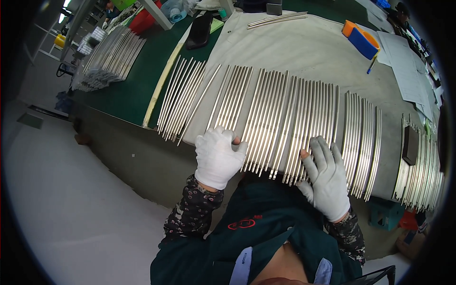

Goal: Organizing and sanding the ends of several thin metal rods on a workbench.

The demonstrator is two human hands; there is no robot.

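Observation:
Thin silvery metal rods [267, 114] lie side by side in loose groups on a grey cloth. My left hand [219, 159], in a white glove with a bare thumb tip, is curled over the near ends of one group, left of the middle. It covers those ends, and the fingertips are partly hidden. My right hand [327, 176], also gloved, rests with fingers stretched and spread over the near part of a group right of the middle. Its index tip is bare. More rods [183, 97] fan out at the left, some slightly crossed.
Bundled rods [111, 57] are stacked on the green table far left. A dark block [410, 145] sits on rods at the far right. Beyond are a black phone [199, 31], an orange and blue tape-like ring [363, 42], a pen [372, 64], papers [403, 71] and loose rods [277, 20].

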